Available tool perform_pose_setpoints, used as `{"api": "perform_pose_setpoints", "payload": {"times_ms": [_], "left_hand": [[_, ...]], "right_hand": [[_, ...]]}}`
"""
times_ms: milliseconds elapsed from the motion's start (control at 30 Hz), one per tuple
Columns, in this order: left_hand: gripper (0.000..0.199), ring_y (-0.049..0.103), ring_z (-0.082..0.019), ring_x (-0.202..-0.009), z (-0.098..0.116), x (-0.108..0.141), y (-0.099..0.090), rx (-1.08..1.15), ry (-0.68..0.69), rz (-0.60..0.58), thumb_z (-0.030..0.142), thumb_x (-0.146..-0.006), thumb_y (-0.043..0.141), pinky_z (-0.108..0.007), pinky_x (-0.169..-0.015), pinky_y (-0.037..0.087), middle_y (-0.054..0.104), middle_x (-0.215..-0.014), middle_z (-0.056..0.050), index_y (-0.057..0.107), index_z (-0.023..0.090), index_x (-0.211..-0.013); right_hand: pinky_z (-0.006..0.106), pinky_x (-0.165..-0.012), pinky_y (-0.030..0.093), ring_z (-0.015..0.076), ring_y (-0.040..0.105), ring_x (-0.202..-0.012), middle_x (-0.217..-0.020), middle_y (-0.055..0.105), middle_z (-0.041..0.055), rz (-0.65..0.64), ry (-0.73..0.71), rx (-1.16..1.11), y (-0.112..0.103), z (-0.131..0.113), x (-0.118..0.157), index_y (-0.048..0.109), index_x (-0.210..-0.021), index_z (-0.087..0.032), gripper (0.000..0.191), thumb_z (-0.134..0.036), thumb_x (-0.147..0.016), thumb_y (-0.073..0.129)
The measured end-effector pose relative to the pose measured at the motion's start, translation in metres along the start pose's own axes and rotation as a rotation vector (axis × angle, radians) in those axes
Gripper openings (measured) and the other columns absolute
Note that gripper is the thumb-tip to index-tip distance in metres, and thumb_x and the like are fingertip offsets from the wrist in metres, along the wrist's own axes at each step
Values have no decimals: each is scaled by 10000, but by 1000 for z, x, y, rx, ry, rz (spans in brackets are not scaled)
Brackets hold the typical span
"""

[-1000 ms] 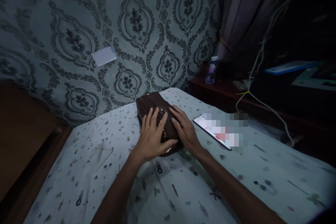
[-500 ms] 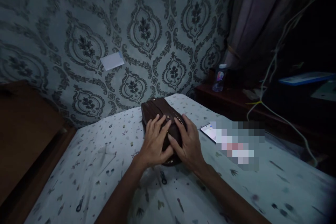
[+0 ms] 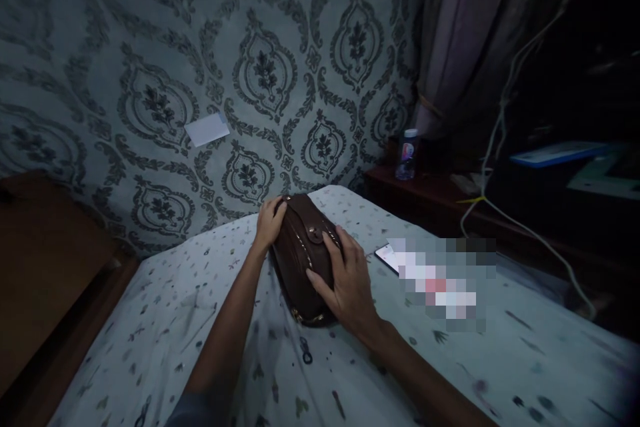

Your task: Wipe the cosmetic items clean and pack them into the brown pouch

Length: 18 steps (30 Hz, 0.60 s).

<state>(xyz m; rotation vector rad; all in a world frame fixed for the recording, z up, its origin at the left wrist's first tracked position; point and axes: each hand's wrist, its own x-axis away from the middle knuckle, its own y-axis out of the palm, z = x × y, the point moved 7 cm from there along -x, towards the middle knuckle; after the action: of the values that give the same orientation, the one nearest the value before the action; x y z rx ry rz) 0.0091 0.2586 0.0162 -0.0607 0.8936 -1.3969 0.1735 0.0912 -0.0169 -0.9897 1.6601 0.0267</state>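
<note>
A dark brown leather bag (image 3: 303, 267) with gold zips and a round snap tab lies on the patterned bed sheet (image 3: 220, 333). At its far left corner, my left hand (image 3: 270, 221) is closed on the edge, fingers together. My right hand (image 3: 347, 273) rests on the bag's right side, thumb and fingers spread over the leather near the snap. The fingertips of the left hand are partly hidden behind the bag's edge.
Right of the bag lies a phone (image 3: 387, 255), mostly covered by a blurred patch. A bottle (image 3: 407, 155) stands on the dark red ledge (image 3: 383, 177). White cords (image 3: 530, 240) hang at right. A brown panel (image 3: 45, 273) borders the bed at left; patterned wall behind.
My left hand has moved from the bag's middle to its far left corner. My right hand stays on the right side, and more of the bag's top shows. The view has shifted slightly.
</note>
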Motion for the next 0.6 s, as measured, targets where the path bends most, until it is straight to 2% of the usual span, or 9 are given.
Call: {"api": "perform_pose_setpoints", "payload": {"times_ms": [67,200,300,367,467,533,600], "left_hand": [[388,496,-232,-1267,-5,-2,0,20,-10,-4,410,-913,497,-413,-1147,297,633,-1264,-97,645,180,-1187],[434,468,-241,-1314,-20,-12,1,84,-86,-1,398,-952,396,-438,-1152,282,596,-1340,-125,616,141,-1224],[386,487,-251,-1304,-30,-22,1,141,-137,-45,404,-890,525,-427,-1153,284,619,-1327,-110,659,160,-1158],[374,511,-252,-1286,-36,-25,-2,200,-178,-66,428,-842,600,-410,-1141,307,644,-1299,-94,680,179,-1111],[466,546,-259,-1255,-47,-24,-5,323,-284,-40,527,-861,537,-421,-1074,392,657,-1281,-97,650,178,-1147],[545,617,-269,-1161,-55,-21,1,419,-360,-36,608,-860,478,-420,-992,465,705,-1183,-114,659,161,-1113],[595,687,-273,-1013,-61,-19,10,508,-424,-44,677,-810,492,-405,-918,512,754,-1012,-118,692,149,-998]], "right_hand": [[590,-1044,367,372,361,-1324,-1477,325,189,-2,-6,7,0,0,0,274,-1480,-218,663,-514,-919,466],[589,-1035,369,382,359,-1323,-1475,329,203,7,-25,2,-1,-1,1,293,-1469,-198,752,-603,-871,504],[587,-1035,365,384,357,-1327,-1478,331,205,12,-25,-15,-2,0,1,294,-1470,-194,781,-613,-853,528],[585,-1040,359,383,357,-1329,-1478,333,206,11,-20,-18,-3,0,1,307,-1464,-192,770,-602,-854,535],[582,-1041,362,381,358,-1330,-1471,343,212,4,-21,0,-3,-1,0,326,-1450,-183,736,-591,-869,520],[578,-1036,372,379,358,-1331,-1468,345,217,1,-29,16,-3,-2,0,328,-1443,-175,722,-590,-879,504],[579,-1032,380,378,362,-1328,-1465,346,216,7,-34,25,-3,-2,0,325,-1443,-171,713,-587,-888,491]]}}
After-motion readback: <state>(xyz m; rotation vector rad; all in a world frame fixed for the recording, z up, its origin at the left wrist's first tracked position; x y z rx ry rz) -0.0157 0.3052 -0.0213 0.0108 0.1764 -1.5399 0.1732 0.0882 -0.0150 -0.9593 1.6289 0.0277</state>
